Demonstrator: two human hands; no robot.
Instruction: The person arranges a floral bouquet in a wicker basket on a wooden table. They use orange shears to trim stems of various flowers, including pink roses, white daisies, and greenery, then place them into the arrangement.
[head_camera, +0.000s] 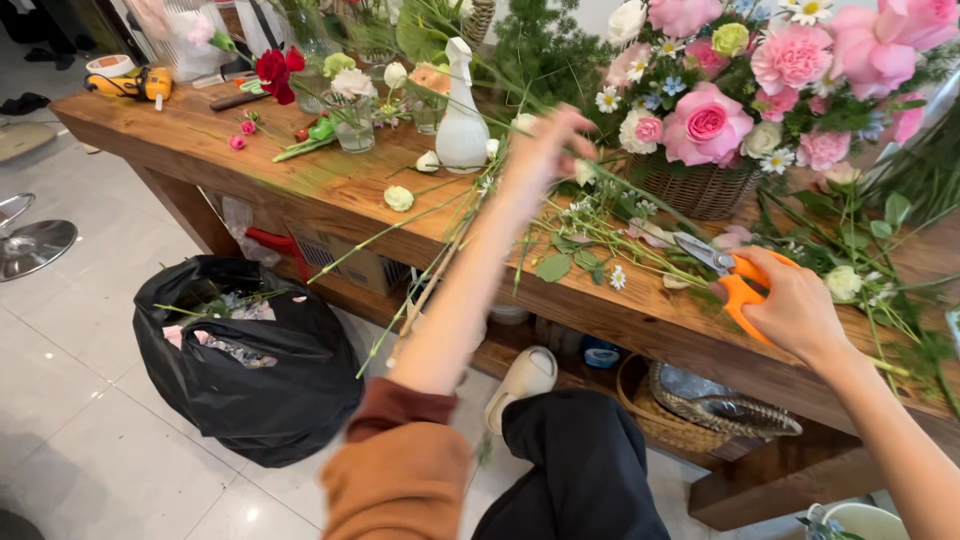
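Left hand, fingers clamped on one bunch of long green stems; right hand fingers closed around one pair of orange scissors on the worktop.

Two hands are seen, the left hand and the right hand, and one pair of orange-handled scissors is counted. One white spray bottle, one wicker basket of flowers and one black rubbish bag are counted. Two loose white buds are noted on the one wooden table.

Black rubbish bag open on floor, brown cardboard box under wooden bench
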